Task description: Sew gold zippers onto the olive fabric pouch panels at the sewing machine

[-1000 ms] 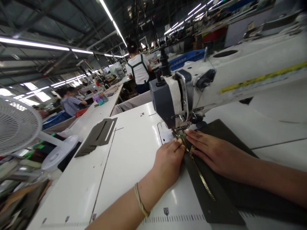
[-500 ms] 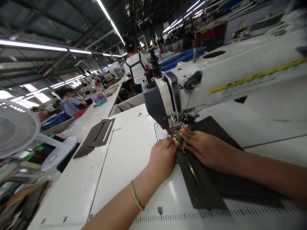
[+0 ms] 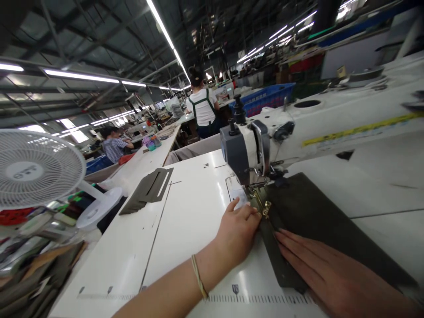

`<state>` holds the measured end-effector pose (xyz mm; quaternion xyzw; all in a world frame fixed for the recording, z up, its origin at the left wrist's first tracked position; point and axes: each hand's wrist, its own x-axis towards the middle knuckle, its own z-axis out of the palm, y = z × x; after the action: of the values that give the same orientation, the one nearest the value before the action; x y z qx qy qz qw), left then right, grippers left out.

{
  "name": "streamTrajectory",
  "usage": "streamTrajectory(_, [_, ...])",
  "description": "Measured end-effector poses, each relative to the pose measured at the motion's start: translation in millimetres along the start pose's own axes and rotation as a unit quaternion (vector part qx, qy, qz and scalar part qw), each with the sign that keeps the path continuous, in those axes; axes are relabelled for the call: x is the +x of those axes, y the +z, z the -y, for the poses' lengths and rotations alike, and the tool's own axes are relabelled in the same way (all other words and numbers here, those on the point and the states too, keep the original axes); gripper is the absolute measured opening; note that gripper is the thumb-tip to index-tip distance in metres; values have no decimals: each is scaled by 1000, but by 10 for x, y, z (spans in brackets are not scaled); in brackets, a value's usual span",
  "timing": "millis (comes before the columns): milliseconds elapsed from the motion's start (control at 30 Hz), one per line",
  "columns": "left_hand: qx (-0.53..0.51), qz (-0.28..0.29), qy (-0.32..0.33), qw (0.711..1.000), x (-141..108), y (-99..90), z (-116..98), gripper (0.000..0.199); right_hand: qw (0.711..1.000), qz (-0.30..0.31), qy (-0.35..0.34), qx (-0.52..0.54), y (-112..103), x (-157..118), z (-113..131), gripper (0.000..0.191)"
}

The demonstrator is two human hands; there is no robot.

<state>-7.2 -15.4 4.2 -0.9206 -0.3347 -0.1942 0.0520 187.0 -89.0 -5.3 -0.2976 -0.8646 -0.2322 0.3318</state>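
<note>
A white sewing machine's head point(image 3: 247, 152) stands over a dark olive panel point(image 3: 314, 212), part of which lies under the presser foot. A zipper with brass-coloured teeth point(image 3: 257, 198) and a metal slider point(image 3: 266, 209) runs along a narrow strip of the panel in front of the foot. My left hand point(image 3: 238, 232) is closed at the strip's left edge, thumb and forefinger together beside the slider, one finger lifted. My right hand point(image 3: 321, 269) lies flat on the panel nearer to me, fingers stretched along the strip, holding nothing.
A stack of olive pieces point(image 3: 147, 190) lies left on the white table point(image 3: 185, 221). Beyond it stands a white fan point(image 3: 39, 170). A printed ruler scale point(image 3: 251, 299) runs along the front edge. Co-workers point(image 3: 202, 108) sit and stand farther back, near a blue crate point(image 3: 261, 99).
My right hand has drawn back from the presser foot toward me and now lies flat. My left hand stays at the zipper. The view has shifted, so the scene sits further right.
</note>
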Motion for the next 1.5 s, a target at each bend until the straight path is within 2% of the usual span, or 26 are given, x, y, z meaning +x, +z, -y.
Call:
streamTrajectory(167, [37,-15,21,999,-43,-11,-74,17,1000,-9,-20,21,55,7,-10,42])
streamTrajectory(433, [24,-6,21,999,-13,-9,-92,18,999,-13,-16,35,49,15,-52,48])
streamTrajectory(567, [21,2,17,1000,10,-3,-62,19,999,1,-25,40,80,31,-70,49])
streamTrajectory(733, [14,0,17,1000,74,18,19,18,998,-13,14,54,147,59,-116,50])
streamTrajectory(933, [2,-1,25,1000,194,44,122,13,999,-1,-37,37,197,158,-283,47])
streamTrajectory(1067, [-19,-3,-12,1000,239,72,158,10,999,7,-28,44,267,153,-316,46])
streamTrajectory(1167, [-30,-16,-32,999,233,104,183,9,998,-3,-5,59,282,121,-301,46])
streamTrajectory(1233, [-35,-15,-24,999,222,106,196,10,996,-9,15,87,254,110,-321,39])
streamTrajectory(1300, [-40,-4,-11,999,210,82,198,11,991,16,45,126,222,131,-391,31])
streamTrajectory(1400, [-31,25,-5,999,185,18,171,17,970,81,157,168,267,243,-572,27])
streamTrajectory(1500, [-8,53,-28,998,157,-28,122,26,953,117,242,141,459,394,-746,23])
